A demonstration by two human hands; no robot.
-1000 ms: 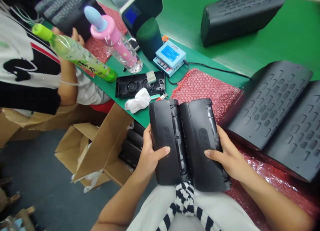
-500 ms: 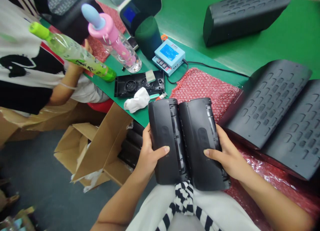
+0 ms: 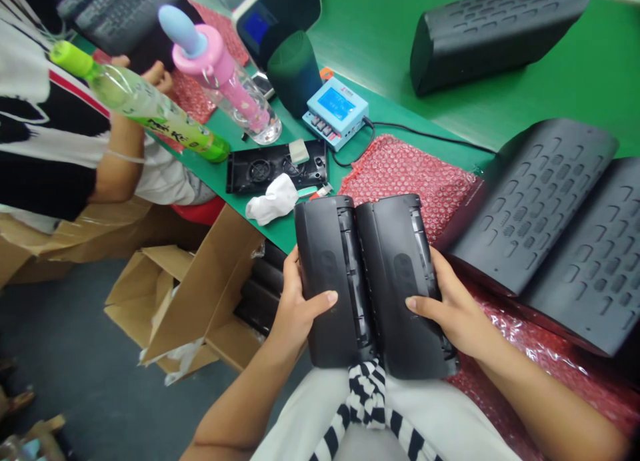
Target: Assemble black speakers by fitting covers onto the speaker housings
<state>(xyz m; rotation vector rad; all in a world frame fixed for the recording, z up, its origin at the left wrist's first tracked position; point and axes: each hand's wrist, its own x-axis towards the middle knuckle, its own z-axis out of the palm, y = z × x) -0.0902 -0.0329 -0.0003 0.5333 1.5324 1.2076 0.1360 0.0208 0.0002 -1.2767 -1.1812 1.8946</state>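
Observation:
Two black plastic speaker shells stand side by side over my lap, pressed together along their long edges. My left hand (image 3: 296, 306) grips the left shell (image 3: 327, 274), thumb across its face. My right hand (image 3: 450, 308) grips the right shell (image 3: 400, 274) the same way. Both shells lean on the edge of the green table (image 3: 400, 48), next to a sheet of red bubble wrap (image 3: 400, 171).
Two perforated black grilles (image 3: 545, 201) lie at my right, another speaker body (image 3: 495, 24) farther back. A blue meter (image 3: 336, 111), a black panel (image 3: 275, 168), a white cloth (image 3: 273, 201) and bottles (image 3: 145, 108) sit left. A co-worker's arm (image 3: 120, 161) is at left, an open carton (image 3: 200, 294) below.
My hands and the two shells stay put. The co-worker's hand at the upper left has shifted slightly, and the view has drifted a little.

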